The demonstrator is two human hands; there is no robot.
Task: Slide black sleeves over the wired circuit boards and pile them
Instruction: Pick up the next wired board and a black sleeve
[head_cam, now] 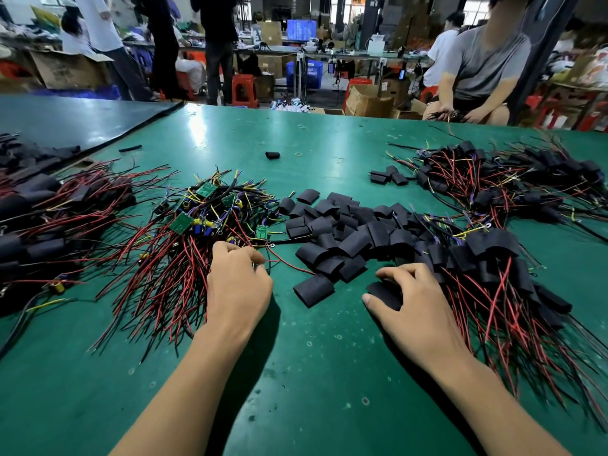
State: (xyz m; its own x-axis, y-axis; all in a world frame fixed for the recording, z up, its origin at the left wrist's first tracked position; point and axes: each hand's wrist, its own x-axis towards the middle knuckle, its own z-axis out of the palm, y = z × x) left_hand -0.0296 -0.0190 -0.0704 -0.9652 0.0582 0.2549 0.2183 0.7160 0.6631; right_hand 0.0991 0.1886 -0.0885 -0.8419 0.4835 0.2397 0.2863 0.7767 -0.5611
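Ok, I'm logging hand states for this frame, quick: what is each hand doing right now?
Left hand: closed, fingers curled on the wires.
Right hand: closed, gripping a black sleeve.

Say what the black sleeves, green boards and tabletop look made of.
Black sleeves: soft matte tubing, likely plastic or rubber; they lie flattened and curved. Green boards: rigid circuit-board laminate, flat, carrying mounted parts. Tabletop: smooth green mat, perhaps rubber or vinyl; it shows glare.
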